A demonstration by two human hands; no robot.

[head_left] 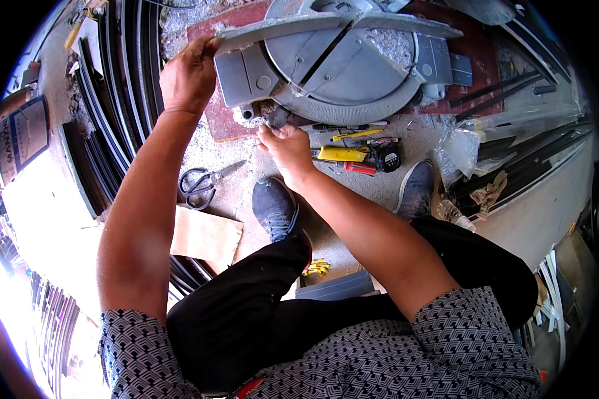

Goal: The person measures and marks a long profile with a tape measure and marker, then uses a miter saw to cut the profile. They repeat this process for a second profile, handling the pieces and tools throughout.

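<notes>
Grey concrete floor [236,199] runs through the workspace, littered with pale shavings [174,30] at far left. Long dark profiles [116,80] lie along the left; clear plastic film [460,151] crumples at right. Strong light whitens the near left, while the near right is dimmer.

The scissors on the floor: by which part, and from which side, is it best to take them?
Probably by the black handles, from the near left: their loops lie on that side, wide enough to close fingers around, while the blades point away, toward the upper right.
</notes>
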